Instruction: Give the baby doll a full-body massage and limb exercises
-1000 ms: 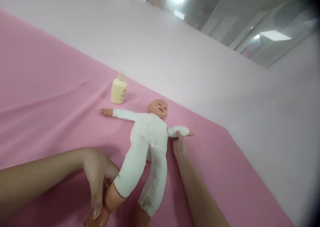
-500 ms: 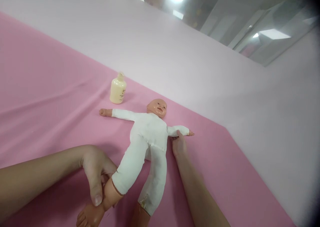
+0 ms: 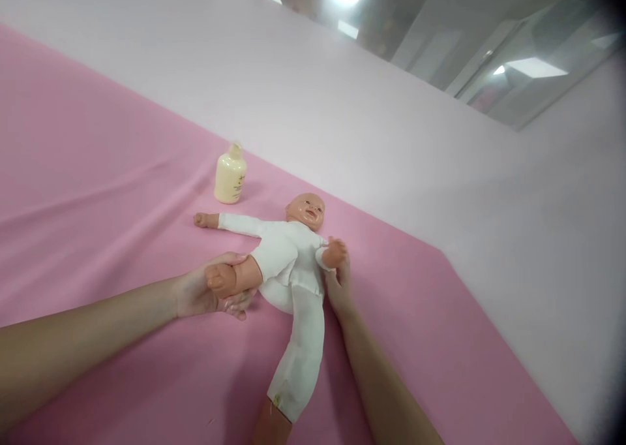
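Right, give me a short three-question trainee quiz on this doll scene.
1. True or false: the left hand holds a bent-up leg of the plastic baby doll in white cloth.
2. The right hand is at the doll's: A head, B arm, C straight leg?
3. What stands upright on the pink cloth beyond the doll's outstretched arm?

Key: 1 true; 2 B; 3 the cream plastic bottle.

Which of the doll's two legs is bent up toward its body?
The leg held by the left hand, on the bottle's side. The other leg lies stretched straight on the pink cloth.
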Action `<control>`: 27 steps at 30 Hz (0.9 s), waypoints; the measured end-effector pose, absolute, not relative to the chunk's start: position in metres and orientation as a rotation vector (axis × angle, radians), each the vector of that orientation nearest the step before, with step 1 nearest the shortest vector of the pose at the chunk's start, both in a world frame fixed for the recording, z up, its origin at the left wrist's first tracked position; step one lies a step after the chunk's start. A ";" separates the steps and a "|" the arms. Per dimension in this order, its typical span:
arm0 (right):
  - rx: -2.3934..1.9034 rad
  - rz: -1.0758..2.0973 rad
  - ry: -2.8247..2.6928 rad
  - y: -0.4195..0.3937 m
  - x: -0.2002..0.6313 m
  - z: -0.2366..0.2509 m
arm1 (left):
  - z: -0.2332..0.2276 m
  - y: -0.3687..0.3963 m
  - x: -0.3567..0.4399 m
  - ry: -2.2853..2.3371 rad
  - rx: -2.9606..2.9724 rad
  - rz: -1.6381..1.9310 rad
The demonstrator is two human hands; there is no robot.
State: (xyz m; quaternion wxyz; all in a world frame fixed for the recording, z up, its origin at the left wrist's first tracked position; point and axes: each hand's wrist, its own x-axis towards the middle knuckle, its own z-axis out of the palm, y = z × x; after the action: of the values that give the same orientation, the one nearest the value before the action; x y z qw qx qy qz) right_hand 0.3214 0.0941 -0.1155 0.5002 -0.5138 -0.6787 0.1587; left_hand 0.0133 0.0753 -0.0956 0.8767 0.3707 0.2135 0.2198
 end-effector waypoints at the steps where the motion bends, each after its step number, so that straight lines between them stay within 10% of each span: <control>1: -1.233 0.322 -1.734 0.094 0.321 -0.115 | -0.094 0.075 0.014 0.474 0.773 0.454; 27: -1.187 0.522 -1.438 0.096 0.314 -0.121 | -0.088 0.062 0.006 0.412 0.965 0.056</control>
State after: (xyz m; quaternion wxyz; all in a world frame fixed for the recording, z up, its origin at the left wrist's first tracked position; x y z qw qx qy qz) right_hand 0.3145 0.0962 -0.1206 0.5668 -0.5049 -0.6119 0.2223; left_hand 0.0061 0.0619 -0.0883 0.8652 0.4605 0.1966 0.0267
